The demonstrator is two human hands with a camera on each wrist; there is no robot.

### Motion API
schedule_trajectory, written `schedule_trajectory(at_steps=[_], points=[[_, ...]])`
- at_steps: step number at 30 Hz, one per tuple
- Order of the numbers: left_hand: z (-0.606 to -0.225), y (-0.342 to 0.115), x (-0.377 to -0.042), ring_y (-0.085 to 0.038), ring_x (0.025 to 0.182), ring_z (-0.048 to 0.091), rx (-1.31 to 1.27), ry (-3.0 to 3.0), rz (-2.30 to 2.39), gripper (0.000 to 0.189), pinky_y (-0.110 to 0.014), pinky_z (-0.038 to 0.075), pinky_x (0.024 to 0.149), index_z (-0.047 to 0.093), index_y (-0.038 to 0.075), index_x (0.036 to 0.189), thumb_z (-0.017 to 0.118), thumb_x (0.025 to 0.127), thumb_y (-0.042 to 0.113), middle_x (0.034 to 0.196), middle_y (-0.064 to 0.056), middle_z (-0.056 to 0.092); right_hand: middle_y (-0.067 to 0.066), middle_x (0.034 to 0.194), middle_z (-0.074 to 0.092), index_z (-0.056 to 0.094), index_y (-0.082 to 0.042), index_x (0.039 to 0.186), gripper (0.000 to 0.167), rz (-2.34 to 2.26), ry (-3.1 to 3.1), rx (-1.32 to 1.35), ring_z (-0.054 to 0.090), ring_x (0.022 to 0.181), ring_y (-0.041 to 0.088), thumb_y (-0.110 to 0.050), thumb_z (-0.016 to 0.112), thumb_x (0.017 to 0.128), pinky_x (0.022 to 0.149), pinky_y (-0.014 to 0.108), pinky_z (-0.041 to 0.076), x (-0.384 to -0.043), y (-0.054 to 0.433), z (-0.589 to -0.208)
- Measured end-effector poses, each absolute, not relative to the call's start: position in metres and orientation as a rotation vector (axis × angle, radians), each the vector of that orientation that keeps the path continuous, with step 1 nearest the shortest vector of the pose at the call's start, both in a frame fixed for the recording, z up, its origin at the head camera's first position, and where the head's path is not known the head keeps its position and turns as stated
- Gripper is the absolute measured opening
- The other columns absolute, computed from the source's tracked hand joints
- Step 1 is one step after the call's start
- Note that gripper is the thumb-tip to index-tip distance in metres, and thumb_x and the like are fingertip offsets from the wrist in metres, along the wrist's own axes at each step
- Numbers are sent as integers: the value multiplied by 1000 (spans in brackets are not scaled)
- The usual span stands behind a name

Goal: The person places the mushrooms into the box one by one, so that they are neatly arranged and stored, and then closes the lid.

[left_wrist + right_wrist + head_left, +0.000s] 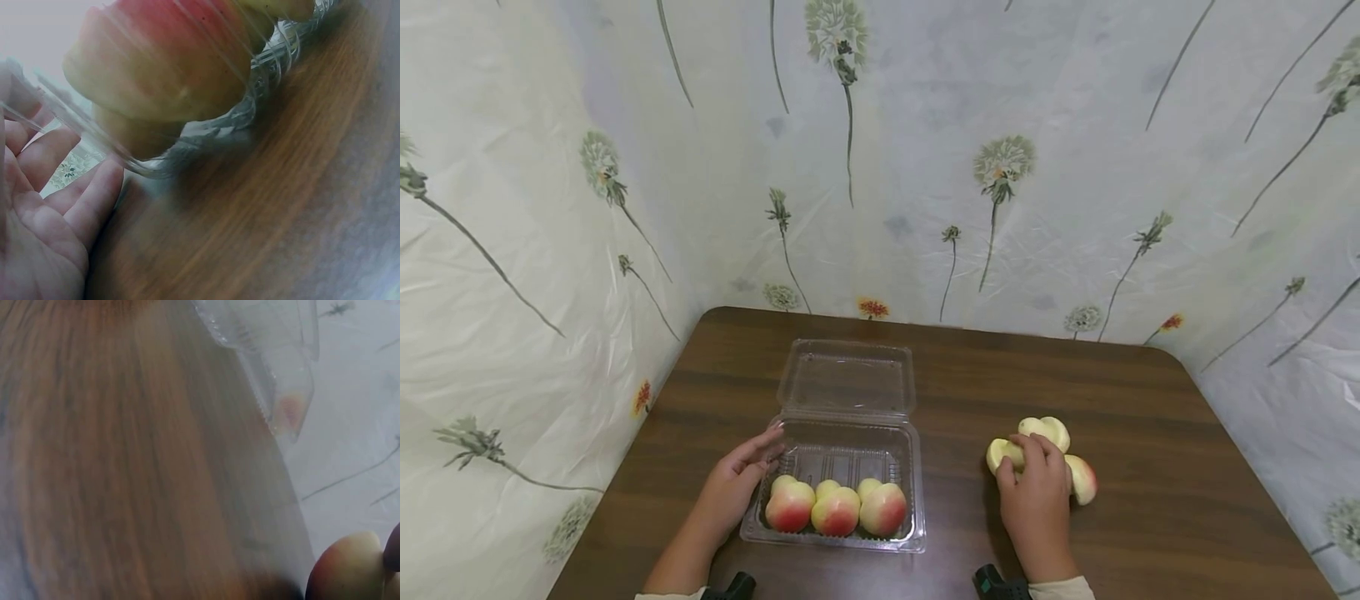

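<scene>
A clear plastic clamshell box [917,492] sits with its lid [846,379] laid back behind it. Along its front are three red-and-yellow peaches [835,512]; one peach [162,62] shows through the wall in the left wrist view. My left hand [735,482] touches the box's left rim, its fingers [94,200] loosely extended against the plastic. Over on the right, my right hand [1036,500] pinches a pale yellow peach [1002,455] between thumb and fingers. Another pale peach [1051,431] lies behind that hand, and a red-sided peach [1082,479] lies to its right.
The dark wooden table [1150,433] has a rounded back edge. A pale sheet printed with dandelions [917,167] hangs behind it and on both sides. The box's back half shows its bare ribbed floor.
</scene>
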State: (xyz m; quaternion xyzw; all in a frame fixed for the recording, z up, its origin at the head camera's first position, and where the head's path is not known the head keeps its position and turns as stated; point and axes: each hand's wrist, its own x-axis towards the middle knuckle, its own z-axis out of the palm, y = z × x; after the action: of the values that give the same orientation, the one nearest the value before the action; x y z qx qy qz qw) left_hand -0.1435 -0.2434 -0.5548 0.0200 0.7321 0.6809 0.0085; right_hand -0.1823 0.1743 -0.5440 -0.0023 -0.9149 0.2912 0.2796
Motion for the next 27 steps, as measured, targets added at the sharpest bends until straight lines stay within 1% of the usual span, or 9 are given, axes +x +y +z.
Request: schedule_trajectory(at_steps=[2, 6, 11, 14, 20, 27], points=[[-555, -244, -144, -37, 143, 51, 55, 2275, 2127, 49, -20, 52, 104, 54, -2, 149, 40, 103, -6, 165, -11, 42, 26, 124, 61, 69, -1, 112, 26, 781, -2467, 0, 56, 110, 47, -1, 69, 86, 90, 57, 42, -182, 175, -543], [-555, -244, -144, -39, 143, 50, 75, 2270, 2131, 48, -21, 51, 105, 53, -2, 150, 41, 103, -6, 165, -12, 42, 24, 124, 61, 69, -2, 113, 25, 832, -2505, -10, 56, 112, 45, -3, 69, 88, 92, 56, 45, -181, 176, -543], [-552, -243, -143, -38, 142, 51, 84, 2270, 2137, 48, -22, 52, 106, 54, -2, 149, 42, 103, -5, 165, -12, 42, 24, 126, 59, 68, -1, 116, 25, 906, -2547, -24, 54, 120, 43, -4, 71, 91, 97, 57, 47, -181, 174, -545], [-552, -243, -143, -38, 142, 51, 89, 2287, 2126, 48, -22, 52, 106, 54, -2, 149, 42, 103, -6, 165, -13, 42, 26, 128, 56, 67, 0, 119, 28, 944, -2574, -30, 52, 124, 42, -6, 71, 92, 99, 57, 49, -181, 172, -544], [-554, -244, -144, -38, 142, 51, 82, 2296, 2113, 49, -21, 52, 105, 53, -3, 150, 41, 103, -6, 165, -13, 42, 26, 132, 51, 65, -1, 127, 35, 1007, -2626, -47, 50, 126, 42, -10, 71, 94, 100, 60, 49, -180, 168, -541], [-556, -245, -144, -38, 144, 49, 85, 2280, 2113, 49, -20, 51, 106, 52, -1, 151, 40, 103, -5, 166, -12, 41, 24, 134, 49, 63, -3, 130, 37, 1049, -2695, -60, 50, 126, 40, -16, 71, 96, 100, 60, 50, -181, 163, -542]])
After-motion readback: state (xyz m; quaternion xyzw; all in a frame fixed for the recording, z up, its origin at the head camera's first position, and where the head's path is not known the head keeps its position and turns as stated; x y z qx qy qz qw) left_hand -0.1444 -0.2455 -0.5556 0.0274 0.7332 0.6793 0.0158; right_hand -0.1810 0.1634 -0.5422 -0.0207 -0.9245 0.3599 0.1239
